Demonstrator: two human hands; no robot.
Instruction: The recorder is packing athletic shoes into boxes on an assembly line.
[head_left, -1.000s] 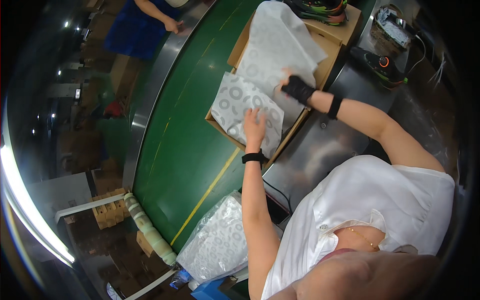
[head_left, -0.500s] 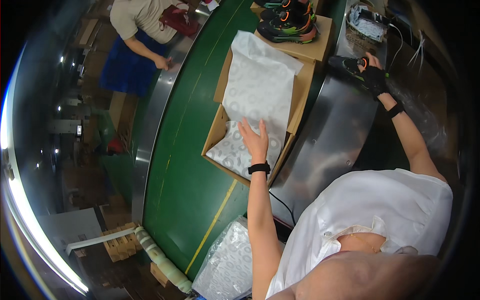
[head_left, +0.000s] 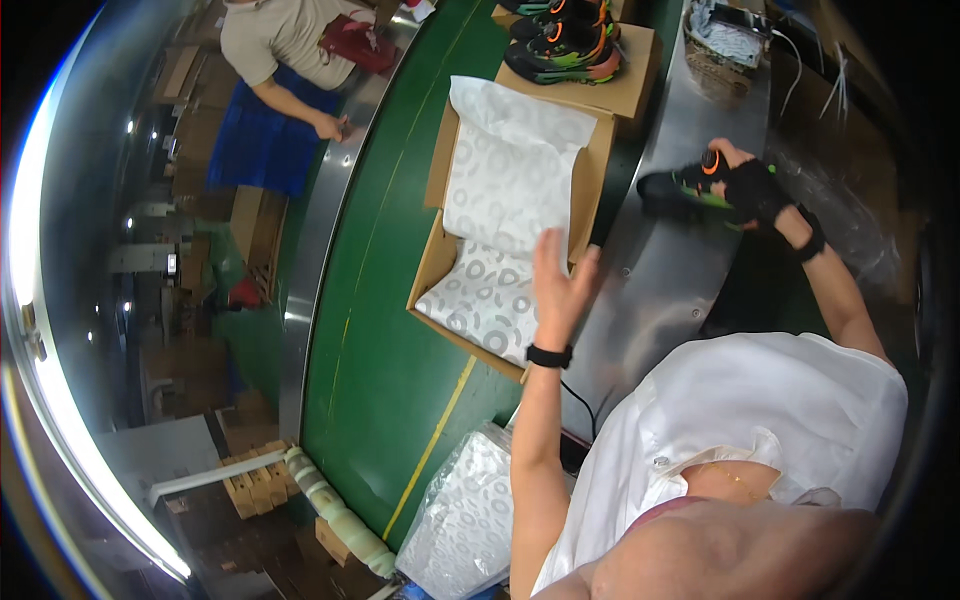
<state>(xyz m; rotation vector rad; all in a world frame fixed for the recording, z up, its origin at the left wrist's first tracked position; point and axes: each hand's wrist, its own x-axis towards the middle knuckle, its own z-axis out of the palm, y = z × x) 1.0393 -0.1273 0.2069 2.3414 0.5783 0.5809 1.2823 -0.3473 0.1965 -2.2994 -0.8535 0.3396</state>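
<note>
Right hand (head_left: 752, 188) grips a black sneaker (head_left: 682, 190); left hand (head_left: 558, 290) open, empty, above the tissue-lined shoebox (head_left: 436, 262).
Best set the shoe flat on the tissue paper (head_left: 505, 190), left palm holding the sheet down.

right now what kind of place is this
Probably a shoe factory packing line: a green conveyor belt carries an open cardboard box lined with printed tissue paper, and the right hand grips a dark shoe on the metal bench.

Single head-worn fisheye view, looking steeply down, close above green conveyor (head_left: 380, 330)
</note>
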